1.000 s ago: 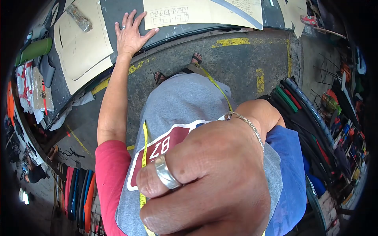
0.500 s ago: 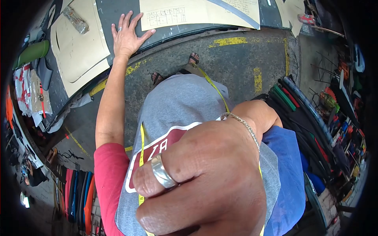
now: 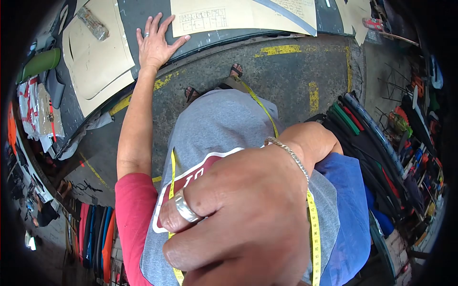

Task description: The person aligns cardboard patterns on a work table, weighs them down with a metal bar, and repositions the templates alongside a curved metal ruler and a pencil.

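Note:
My left hand (image 3: 156,47) lies on the dark tabletop (image 3: 138,14), fingers spread, with a ring on one of them. Its fingertips are close to the edge of a tan pattern sheet (image 3: 243,21) bearing a drawn grid and handwriting. My right hand (image 3: 243,214) is raised very near the camera, wearing a wide silver ring and a chain bracelet. Its fingers are curled, and the palm side is hidden, so I cannot see whether anything is in them. Behind it, a yellow tape measure (image 3: 313,233) hangs down over my grey shirt front.
Another tan pattern sheet (image 3: 98,62) lies on the left, carrying a small clear packet (image 3: 93,24). A green roll (image 3: 42,64) sits at the table's left side. Dark fabric rolls (image 3: 358,138) stand on the right, and coloured rolls (image 3: 95,233) at lower left. Yellow lines mark the floor.
My right hand has shifted slightly left and turned a little, uncovering more of the tape measure on the right. My left hand stays on the table, and the view has moved slightly.

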`<state>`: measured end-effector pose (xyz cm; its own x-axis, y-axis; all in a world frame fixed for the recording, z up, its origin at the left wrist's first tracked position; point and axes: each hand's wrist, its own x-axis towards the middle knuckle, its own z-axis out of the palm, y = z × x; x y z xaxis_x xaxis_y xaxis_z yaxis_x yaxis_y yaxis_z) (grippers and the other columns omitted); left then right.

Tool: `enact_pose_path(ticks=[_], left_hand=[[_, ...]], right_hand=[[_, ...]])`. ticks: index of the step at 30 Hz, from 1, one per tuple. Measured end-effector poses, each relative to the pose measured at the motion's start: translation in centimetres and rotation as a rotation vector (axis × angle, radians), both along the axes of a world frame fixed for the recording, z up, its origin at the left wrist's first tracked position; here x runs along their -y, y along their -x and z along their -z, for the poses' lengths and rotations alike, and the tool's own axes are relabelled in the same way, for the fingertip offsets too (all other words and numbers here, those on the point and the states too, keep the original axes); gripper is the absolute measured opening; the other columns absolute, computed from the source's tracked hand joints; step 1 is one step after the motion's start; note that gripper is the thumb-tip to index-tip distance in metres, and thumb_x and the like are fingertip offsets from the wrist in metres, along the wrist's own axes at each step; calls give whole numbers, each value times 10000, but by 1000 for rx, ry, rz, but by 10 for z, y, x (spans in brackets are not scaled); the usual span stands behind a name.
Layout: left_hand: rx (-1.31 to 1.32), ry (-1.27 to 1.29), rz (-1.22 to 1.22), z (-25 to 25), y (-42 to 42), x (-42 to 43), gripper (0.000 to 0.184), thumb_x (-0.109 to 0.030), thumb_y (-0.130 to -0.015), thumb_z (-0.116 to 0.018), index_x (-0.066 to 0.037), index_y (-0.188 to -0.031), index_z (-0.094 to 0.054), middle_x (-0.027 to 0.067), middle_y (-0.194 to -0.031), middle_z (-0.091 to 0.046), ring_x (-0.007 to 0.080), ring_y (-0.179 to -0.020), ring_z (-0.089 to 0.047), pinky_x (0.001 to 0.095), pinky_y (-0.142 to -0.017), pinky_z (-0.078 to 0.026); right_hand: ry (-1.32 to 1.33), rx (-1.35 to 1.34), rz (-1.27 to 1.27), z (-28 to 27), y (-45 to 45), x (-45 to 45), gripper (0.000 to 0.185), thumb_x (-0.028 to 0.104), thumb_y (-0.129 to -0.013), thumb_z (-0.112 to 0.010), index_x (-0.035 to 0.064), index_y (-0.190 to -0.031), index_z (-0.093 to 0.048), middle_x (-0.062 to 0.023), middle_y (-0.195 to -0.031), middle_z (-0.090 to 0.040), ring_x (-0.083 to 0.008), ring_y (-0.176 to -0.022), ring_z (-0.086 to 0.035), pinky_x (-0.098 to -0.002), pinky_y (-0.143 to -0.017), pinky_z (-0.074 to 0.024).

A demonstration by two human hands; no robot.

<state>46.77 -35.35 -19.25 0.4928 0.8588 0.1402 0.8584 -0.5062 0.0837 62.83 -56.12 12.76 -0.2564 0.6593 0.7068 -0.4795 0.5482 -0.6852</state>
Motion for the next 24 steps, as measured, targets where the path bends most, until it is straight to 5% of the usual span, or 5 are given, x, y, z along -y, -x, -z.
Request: enact_pose_path(ticks=[6,8,14,19,24], left_hand=[[25,-1,4,1,1,-2,907,-862,-785,-603,-348,-1524,-494,50,-1653,-369,275,-1570,-240,632,-1262,-116],[31,12,10,0,1,-2,911,-861,-783,-605,-332,-1518,-502,58,-1651,-365,283,-1571,-233,636,-1260,-114],[67,68,-3,-8,0,-1,916,-843,-772,-635,-309,-1506,-516,67,-1646,-368,294,-1569,-234,640,-1257,-112],[33,85,-10,-16,-2,1,874,-777,-822,-653,-317,-1541,-469,71,-1653,-361,295,-1570,-241,635,-1251,-138],[35,92,-11,-19,-3,2,893,-786,-806,-659,-290,-1528,-486,80,-1646,-369,303,-1567,-245,633,-1251,-136]], right_hand=[[65,70,40,8,7,-4,267,220,-709,-848,124,-787,-611,-25,-855,-599,-199,-613,-607,-351,-470,-454],[-141,210,199,26,5,-24,116,100,-900,-663,35,-980,-611,-65,-805,-588,-216,-573,-629,-342,-417,-468],[136,743,300,126,-30,-49,760,-57,-864,-604,167,-1562,-406,-101,-1140,-595,-191,-747,-651,-312,-586,-575],[698,627,249,191,-83,-56,442,11,-952,-477,87,-1365,-614,-117,-1214,-577,-205,-974,-709,-362,-929,-575],[921,486,517,227,-121,-59,253,94,-1090,-458,42,-1228,-663,-69,-1090,-518,-125,-859,-693,-270,-726,-566]])
